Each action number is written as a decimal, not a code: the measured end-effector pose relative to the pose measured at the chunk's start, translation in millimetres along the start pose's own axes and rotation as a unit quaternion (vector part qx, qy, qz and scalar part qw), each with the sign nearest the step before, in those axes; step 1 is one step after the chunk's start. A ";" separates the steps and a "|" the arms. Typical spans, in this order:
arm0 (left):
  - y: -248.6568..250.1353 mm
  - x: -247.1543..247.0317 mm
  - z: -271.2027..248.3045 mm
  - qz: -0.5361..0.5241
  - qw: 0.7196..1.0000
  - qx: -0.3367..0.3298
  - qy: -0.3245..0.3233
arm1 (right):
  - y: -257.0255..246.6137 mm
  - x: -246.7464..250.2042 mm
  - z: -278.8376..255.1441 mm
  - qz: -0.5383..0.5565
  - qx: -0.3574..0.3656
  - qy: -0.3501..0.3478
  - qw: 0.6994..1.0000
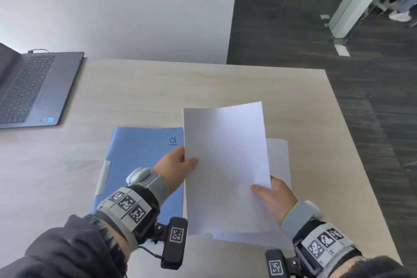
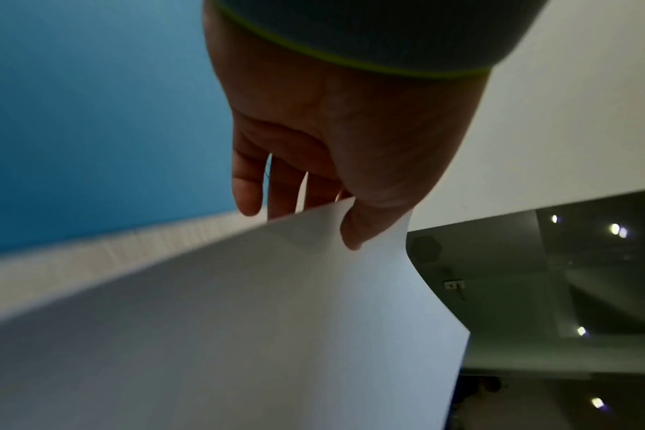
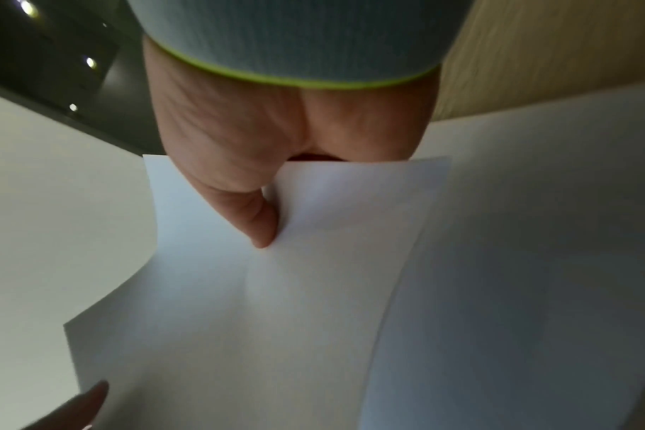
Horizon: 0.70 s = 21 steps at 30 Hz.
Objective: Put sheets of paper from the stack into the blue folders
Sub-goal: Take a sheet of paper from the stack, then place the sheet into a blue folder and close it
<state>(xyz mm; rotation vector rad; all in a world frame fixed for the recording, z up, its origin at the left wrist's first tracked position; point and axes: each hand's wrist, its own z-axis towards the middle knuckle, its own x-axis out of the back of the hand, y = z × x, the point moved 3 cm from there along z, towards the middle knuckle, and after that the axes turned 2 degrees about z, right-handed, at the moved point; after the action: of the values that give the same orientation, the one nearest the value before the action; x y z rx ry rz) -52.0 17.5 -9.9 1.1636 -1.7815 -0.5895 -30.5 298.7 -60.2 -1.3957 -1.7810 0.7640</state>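
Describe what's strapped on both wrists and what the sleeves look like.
Left hand and right hand are bare. Each wrist has a grey cuff edged yellow-green, a grey band of black-and-white square markers, and a black tagged camera with a cable. Sleeves are dark.

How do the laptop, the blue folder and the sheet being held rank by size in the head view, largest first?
1. held sheet, though it is lifted nearer the camera
2. laptop, cut off at the frame edge
3. blue folder, partly covered

The last two look close; unsure.
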 end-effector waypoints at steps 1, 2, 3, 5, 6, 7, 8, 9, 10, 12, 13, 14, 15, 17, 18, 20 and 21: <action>-11.7 7.5 -2.1 0.064 0.998 0.007 0.007 | 2.9 -7.9 2.3 -0.004 -0.005 -0.006 1.000; -25.1 15.7 -4.0 0.114 0.993 0.014 0.018 | 5.0 -15.5 4.5 -0.004 -0.009 -0.010 1.000; -40.1 24.7 -6.4 0.159 0.987 0.019 0.030 | 6.1 -22.9 6.7 0.000 -0.014 -0.011 1.000; -69.6 39.4 -11.9 0.258 0.965 0.028 0.036 | 8.4 -33.2 10.8 0.021 -0.029 0.003 0.999; -82.4 43.8 -14.6 0.297 0.954 0.037 0.037 | 8.9 -34.9 11.6 0.033 -0.034 0.011 0.999; -95.9 51.9 -18.7 0.319 0.945 0.056 0.046 | 9.9 -39.9 13.2 0.037 -0.037 0.015 0.999; -108.2 61.0 -22.2 0.324 0.940 0.083 0.064 | 10.2 -45.2 14.1 0.034 -0.039 0.015 0.999; -119.0 71.2 -25.2 0.316 0.938 0.108 0.092 | 10.2 -51.5 14.7 0.030 -0.041 0.012 0.999; -128.9 82.7 -27.7 0.301 0.936 0.132 0.126 | 9.9 -60.1 14.6 0.027 -0.045 0.003 0.999; -147.5 106.2 -28.8 0.255 0.932 0.179 0.188 | 4.5 -80.8 12.1 0.023 -0.050 -0.016 0.998; -152.4 114.6 -27.0 0.231 0.930 0.197 0.207 | 0.3 -89.0 10.2 0.022 -0.048 -0.025 0.998; -159.4 123.7 -24.9 0.204 0.930 0.213 0.217 | -2.5 -101.7 10.2 0.017 -0.050 -0.036 0.998; -163.7 130.3 -23.0 0.180 0.934 0.220 0.216 | -4.4 -115.3 11.5 0.012 -0.051 -0.044 0.998; -169.0 137.0 -19.6 0.159 0.945 0.216 0.189 | -7.5 -143.5 13.6 0.000 -0.051 -0.060 0.997; -170.8 139.6 -19.1 0.162 0.947 0.216 0.174 | -8.9 -158.5 15.8 -0.007 -0.052 -0.067 0.996; -173.4 143.4 -18.8 0.164 0.949 0.219 0.158 | -11.6 -184.0 19.5 -0.008 -0.060 -0.074 0.995; -175.1 146.7 -19.7 0.159 0.950 0.221 0.154 | -13.5 -196.5 20.2 -0.008 -0.060 -0.076 0.995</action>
<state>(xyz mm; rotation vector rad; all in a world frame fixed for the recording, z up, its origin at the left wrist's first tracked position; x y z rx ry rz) 24.1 -189.5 -72.5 1.1476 -1.8185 0.1875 -27.3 104.2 -97.1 -1.4323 -1.9809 0.7847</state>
